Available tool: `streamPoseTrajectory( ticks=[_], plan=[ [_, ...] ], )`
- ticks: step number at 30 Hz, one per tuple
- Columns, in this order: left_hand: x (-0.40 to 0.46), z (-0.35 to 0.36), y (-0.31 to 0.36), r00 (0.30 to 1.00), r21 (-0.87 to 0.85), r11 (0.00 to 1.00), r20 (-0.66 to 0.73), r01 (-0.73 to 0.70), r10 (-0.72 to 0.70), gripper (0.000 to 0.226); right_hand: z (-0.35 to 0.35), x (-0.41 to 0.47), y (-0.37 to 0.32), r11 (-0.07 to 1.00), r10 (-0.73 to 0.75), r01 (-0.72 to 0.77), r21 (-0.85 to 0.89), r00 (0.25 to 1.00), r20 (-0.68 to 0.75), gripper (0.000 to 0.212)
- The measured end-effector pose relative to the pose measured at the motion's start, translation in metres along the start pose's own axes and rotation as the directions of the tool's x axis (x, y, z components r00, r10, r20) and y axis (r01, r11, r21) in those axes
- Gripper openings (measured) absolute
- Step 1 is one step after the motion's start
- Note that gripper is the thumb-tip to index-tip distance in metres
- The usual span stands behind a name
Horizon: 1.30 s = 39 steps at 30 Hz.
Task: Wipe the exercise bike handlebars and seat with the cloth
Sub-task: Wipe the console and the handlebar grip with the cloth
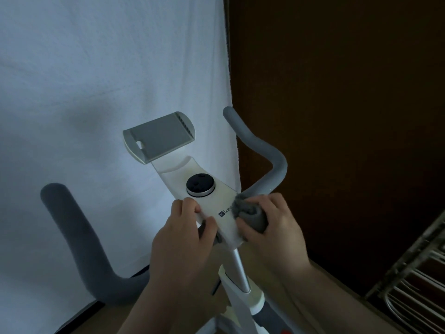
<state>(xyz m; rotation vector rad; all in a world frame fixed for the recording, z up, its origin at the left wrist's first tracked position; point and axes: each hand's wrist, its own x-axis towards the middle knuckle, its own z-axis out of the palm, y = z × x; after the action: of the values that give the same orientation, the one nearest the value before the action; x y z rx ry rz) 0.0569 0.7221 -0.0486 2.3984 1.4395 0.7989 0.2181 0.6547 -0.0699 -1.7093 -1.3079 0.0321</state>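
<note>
The exercise bike's white console [209,196] with a round black knob [200,184] fills the centre. Grey padded handlebars curve out on both sides: the left handlebar [72,237] and the right handlebar [262,145]. My left hand [183,239] grips the console's near left edge, fingers curled over it. My right hand [272,227] holds a bunched grey cloth [252,213] and presses it against the console's right side, where the right handlebar joins. The seat is out of view.
A grey tablet holder [160,138] sticks up beyond the knob. The silver stem [240,271] drops to the white frame below. A white sheet [108,68] hangs behind; a dark brown wall [349,116] is on the right. A metal rack [416,280] stands at the lower right.
</note>
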Motion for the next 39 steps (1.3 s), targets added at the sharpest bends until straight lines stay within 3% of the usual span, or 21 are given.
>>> streamPoseTrajectory(
  ticks=[3,7,9,11,13,15,17,19,21,24,26,28,30,34,37,39],
  plan=[
    [0.0,-0.001,-0.004,1.0,-0.033,0.999,0.02,0.001,-0.001,0.034,-0.009,0.014,0.002,0.996,0.032,-0.032,-0.082,0.999,-0.002,0.026],
    [0.002,-0.003,-0.006,0.998,-0.108,0.994,0.069,0.007,0.001,0.036,-0.003,0.004,-0.013,0.972,-0.132,0.155,-0.175,0.982,0.134,0.026],
    [0.002,-0.003,-0.005,0.997,-0.116,0.993,0.082,0.01,0.0,0.035,-0.005,0.018,-0.009,0.978,-0.074,0.099,-0.184,0.988,0.138,0.023],
    [0.002,-0.003,-0.004,0.996,-0.111,0.994,0.088,0.01,0.0,0.035,-0.007,0.031,-0.004,0.977,0.006,0.006,-0.214,0.998,0.055,0.023],
    [0.002,-0.003,-0.005,0.996,-0.104,0.995,0.092,0.002,0.008,0.036,-0.003,0.03,-0.002,0.974,-0.03,0.04,-0.224,0.998,0.046,0.025],
    [0.002,-0.003,-0.005,0.995,-0.102,0.995,0.097,0.004,0.006,0.035,-0.003,0.027,-0.005,0.973,-0.082,0.107,-0.203,0.988,0.13,0.026],
    [0.003,-0.003,-0.005,0.994,-0.094,0.996,0.107,0.01,0.0,0.034,-0.007,0.036,-0.005,0.976,-0.04,0.078,-0.204,0.982,0.184,0.025],
    [0.003,-0.002,-0.005,0.994,-0.062,0.998,0.106,0.006,0.0,0.035,-0.008,0.046,-0.006,0.974,0.028,0.006,-0.226,0.989,0.148,0.024],
    [0.003,-0.003,-0.005,0.994,-0.043,0.999,0.109,-0.001,0.005,0.035,-0.001,0.041,-0.012,0.961,-0.022,0.045,-0.273,0.996,0.085,0.022],
    [0.004,-0.004,-0.004,0.992,-0.049,0.999,0.126,-0.011,0.017,0.033,0.003,0.029,-0.022,0.963,-0.125,0.174,-0.208,0.965,0.23,0.025],
    [0.004,-0.004,-0.003,0.991,-0.058,0.998,0.133,-0.002,0.01,0.031,-0.003,0.041,-0.02,0.979,-0.04,0.094,-0.182,0.958,0.283,0.026],
    [0.003,-0.004,-0.004,0.993,-0.053,0.999,0.118,-0.007,0.013,0.033,-0.005,0.049,-0.017,0.974,0.044,0.003,-0.225,0.979,0.201,0.026],
    [0.002,-0.005,-0.005,0.992,-0.055,0.998,0.116,-0.034,0.04,0.033,0.002,0.039,-0.025,0.965,-0.03,0.069,-0.254,0.988,0.152,0.025],
    [0.003,-0.004,-0.008,0.99,-0.125,0.991,0.129,-0.037,0.054,0.024,0.01,0.028,-0.043,0.964,-0.149,0.204,-0.172,0.946,0.287,0.024],
    [0.004,-0.005,-0.012,0.992,-0.155,0.987,0.118,-0.033,0.052,0.025,0.01,0.042,-0.034,0.969,-0.02,0.065,-0.238,0.983,0.184,0.024],
    [0.003,-0.005,-0.014,0.992,-0.177,0.984,0.123,-0.017,0.039,0.025,0.015,0.031,-0.036,0.968,-0.07,0.093,-0.235,0.992,0.104,0.021]
  ],
)
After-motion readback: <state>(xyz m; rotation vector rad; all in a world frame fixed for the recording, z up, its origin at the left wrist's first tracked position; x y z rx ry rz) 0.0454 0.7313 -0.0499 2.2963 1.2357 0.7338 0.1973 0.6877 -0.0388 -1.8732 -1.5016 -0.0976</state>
